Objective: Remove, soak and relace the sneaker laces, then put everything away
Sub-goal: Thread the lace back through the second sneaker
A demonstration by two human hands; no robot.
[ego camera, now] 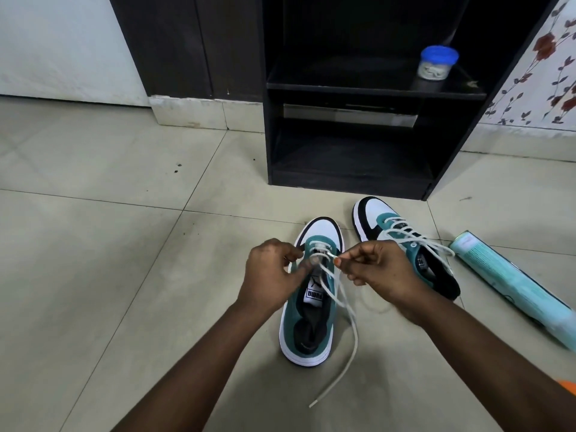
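Observation:
Two teal, white and black sneakers stand on the tiled floor, toes pointing away from me. The near sneaker (308, 310) is laced only through its lowest eyelets. My left hand (274, 272) pinches its left eyelet edge beside the tongue. My right hand (377, 269) pinches the white lace (350, 319) near its tip at an eyelet. The lace's other end trails loose over the floor toward me. The far sneaker (402, 241), partly behind my right hand, carries lacing up most of its eyelets.
A dark open shelf unit (346, 88) stands ahead, with a blue-lidded clear jar (438, 62) on its upper shelf. A long teal box (514, 288) lies on the floor at the right. Pale floor tiles stretch to the left.

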